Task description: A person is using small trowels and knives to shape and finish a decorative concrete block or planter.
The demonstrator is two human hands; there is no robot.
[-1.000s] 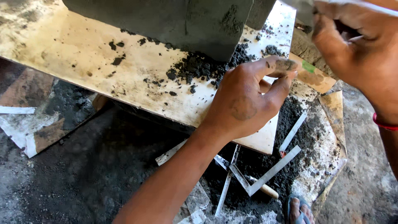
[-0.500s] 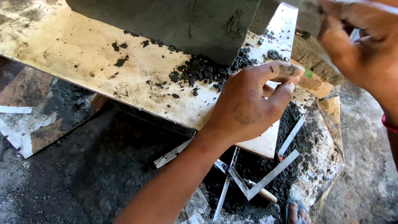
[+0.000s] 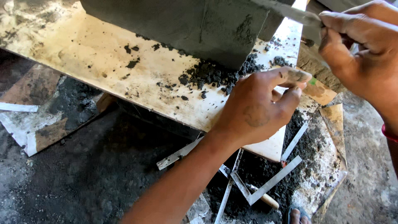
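A grey block of wet cement [image 3: 186, 25] stands on a stained white board [image 3: 103, 62]. Dark crumbs of mortar [image 3: 207, 74] lie at the block's near corner. My left hand [image 3: 257, 108] rests over the board's near edge, fingers curled loosely beside those crumbs, holding nothing that I can see. My right hand [image 3: 360, 49] is at the upper right, closed on a flat metal blade [image 3: 290, 12] that lies against the block's right side.
Below the board lie thin white strips [image 3: 273, 180], a wooden handle [image 3: 265, 199] and dark mortar on the ground [image 3: 83, 174]. Broken tile pieces [image 3: 37, 124] sit at the left. A sandalled foot [image 3: 296, 215] shows at the bottom edge.
The view has shifted slightly. My right hand has come down and left with the blade toward the block's corner. My left hand stays at the board's edge.
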